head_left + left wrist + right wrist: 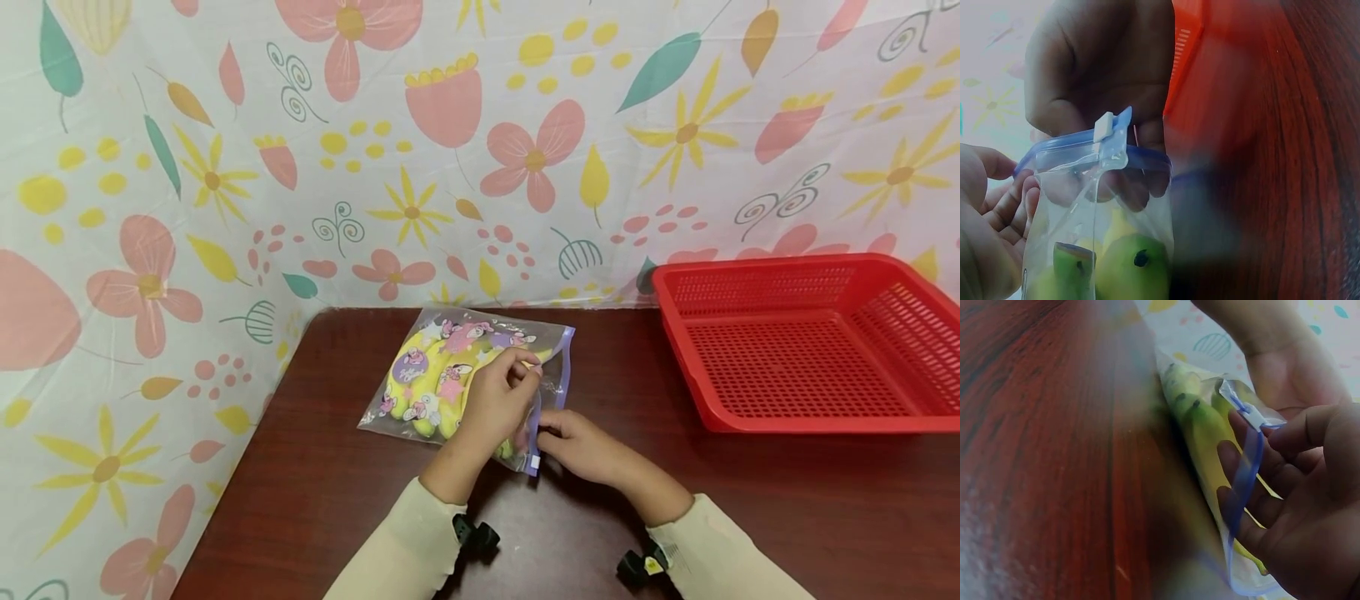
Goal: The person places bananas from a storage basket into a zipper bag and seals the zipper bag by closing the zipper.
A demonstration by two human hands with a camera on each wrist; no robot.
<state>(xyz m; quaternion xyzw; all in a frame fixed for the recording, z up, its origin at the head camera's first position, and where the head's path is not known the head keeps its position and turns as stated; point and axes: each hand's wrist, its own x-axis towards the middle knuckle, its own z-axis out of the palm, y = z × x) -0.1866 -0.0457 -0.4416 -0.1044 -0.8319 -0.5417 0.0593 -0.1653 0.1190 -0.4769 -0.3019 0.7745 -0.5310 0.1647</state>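
Observation:
A clear zip bag [375,414] printed with cartoon figures lies on the table, and yellow-green bananas [1205,428] fill it. Along its right side runs a purple zip strip [566,354] with a white slider [1104,127] at the near end. My left hand [501,396] reaches over the bag and pinches the strip between thumb and fingers. Close to the slider, my right hand [581,446] grips the bag's mouth. Its thumb is beside the slider and its fingers [1229,456] curl behind the strip, seen through the plastic in the left wrist view.
A red plastic basket [693,358] with a mesh bottom stands at the right of the dark wood table [300,500]. A flower-printed cloth [465,208] hangs behind the table and along its left side.

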